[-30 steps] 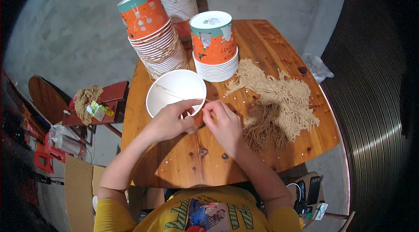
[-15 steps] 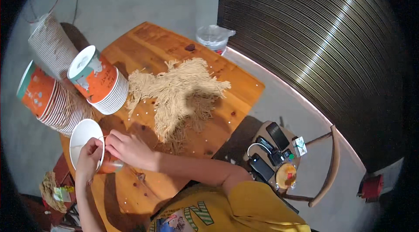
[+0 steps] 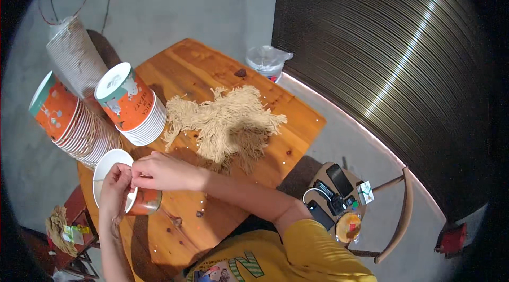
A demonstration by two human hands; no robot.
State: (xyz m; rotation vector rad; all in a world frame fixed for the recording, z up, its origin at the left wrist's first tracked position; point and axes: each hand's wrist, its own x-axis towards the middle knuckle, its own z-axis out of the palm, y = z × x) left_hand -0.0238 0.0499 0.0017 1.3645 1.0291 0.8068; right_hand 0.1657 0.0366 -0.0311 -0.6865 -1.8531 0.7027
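Note:
An orange paper bucket (image 3: 143,203) with a white inside lies tipped on the table at the near left, its mouth toward the far left. At its rim my left hand (image 3: 113,186) is closed in a pinch, partly inside the mouth. A thin pale string (image 3: 97,180) shows across the white inside beside this hand. My right hand (image 3: 159,170) is also closed, its fingertips pinched against those of the left above the rim. The string between the fingertips is mostly hidden. Behind the hands spreads a heap of loose beige strings (image 3: 222,117).
Two stacks of orange paper buckets (image 3: 130,104) (image 3: 58,107) and a tall stack of white ones (image 3: 77,56) line the left. A stool (image 3: 318,173) with phones and a wrapped round pastry (image 3: 348,227) stands right. A red stool (image 3: 77,210) holds more string.
My hands have drawn together at the bucket's rim; before, a strand ran across a small gap between them. The whole view has shifted slightly.

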